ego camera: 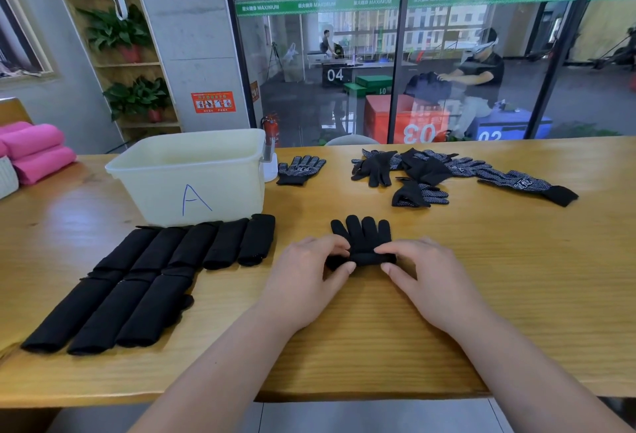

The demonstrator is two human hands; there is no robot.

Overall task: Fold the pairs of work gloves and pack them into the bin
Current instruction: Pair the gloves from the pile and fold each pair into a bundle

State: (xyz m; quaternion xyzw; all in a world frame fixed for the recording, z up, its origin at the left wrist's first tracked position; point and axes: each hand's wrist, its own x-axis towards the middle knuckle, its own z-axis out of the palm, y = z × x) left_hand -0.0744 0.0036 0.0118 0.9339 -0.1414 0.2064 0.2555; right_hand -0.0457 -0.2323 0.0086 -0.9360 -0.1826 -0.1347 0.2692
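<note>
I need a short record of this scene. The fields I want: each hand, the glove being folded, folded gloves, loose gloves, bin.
left hand: pinches the near, rolled end of the black glove
right hand: pinches the same end
black glove: lies on the table, fingers pointing away
folded gloves: two rows in front of the bin
loose gloves: heap at far right; single glove beside the bin
bin: marked A, bottom hidden
</note>
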